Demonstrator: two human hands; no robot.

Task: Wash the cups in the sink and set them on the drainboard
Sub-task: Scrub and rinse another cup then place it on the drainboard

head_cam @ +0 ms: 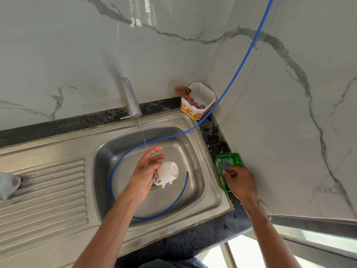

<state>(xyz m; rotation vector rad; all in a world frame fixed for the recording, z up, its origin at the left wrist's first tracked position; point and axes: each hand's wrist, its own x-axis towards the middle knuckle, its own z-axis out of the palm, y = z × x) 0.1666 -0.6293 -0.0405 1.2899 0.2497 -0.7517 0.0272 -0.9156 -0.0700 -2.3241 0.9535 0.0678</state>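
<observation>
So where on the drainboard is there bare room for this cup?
The ribbed steel drainboard is bare between the white cup at its left edge and the sink basin. The basin is crowded by the coiled blue hose.

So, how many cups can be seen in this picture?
2. One white floral ceramic cup is held by the left hand over the steel sink; another white cup lies on the ribbed drainboard, partly cropped.

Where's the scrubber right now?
In the head view the dark scrubber sits in the green tray on the black counter right of the sink, under the right hand's fingertips.
</observation>
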